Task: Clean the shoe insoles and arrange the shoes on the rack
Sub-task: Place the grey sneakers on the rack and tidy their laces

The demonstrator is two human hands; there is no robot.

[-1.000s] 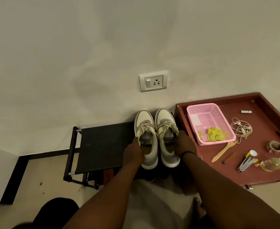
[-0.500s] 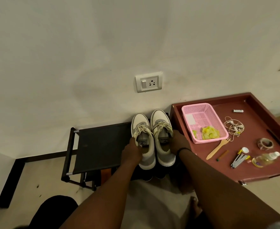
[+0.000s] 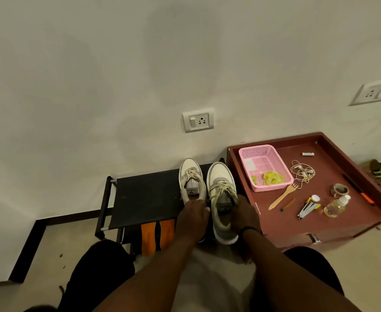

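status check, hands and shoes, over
Left hand gripping left grey-and-white sneaker, right hand gripping right one. Both on black fabric rack top, toes to wall. Nothing blocking.

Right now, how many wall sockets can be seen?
2: one wall socket directly above the sneakers on the rack, another at the far right edge, partly cut off. More may lie outside the frame.
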